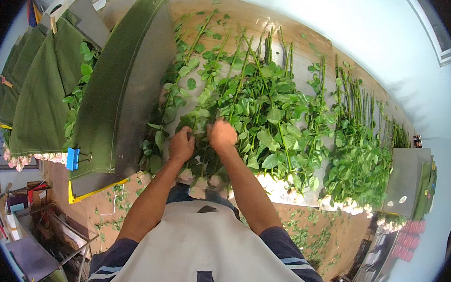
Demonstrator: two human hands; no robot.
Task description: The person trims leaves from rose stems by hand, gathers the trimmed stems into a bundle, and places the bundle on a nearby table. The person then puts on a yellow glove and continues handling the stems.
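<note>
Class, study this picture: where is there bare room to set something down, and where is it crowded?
The wooden tabletop shows a mostly bare strip between the wall and the rose stems, though loose leaves dot it. A narrow grey gap separates the middle rose heap from the right rose heap. Foliage crowds the left hand and right hand.

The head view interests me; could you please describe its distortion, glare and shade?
In the head view, the table bows along its far edge; pale flowers to the right glare, nearly washed out; the left hand and right hand look dimmer.
</note>
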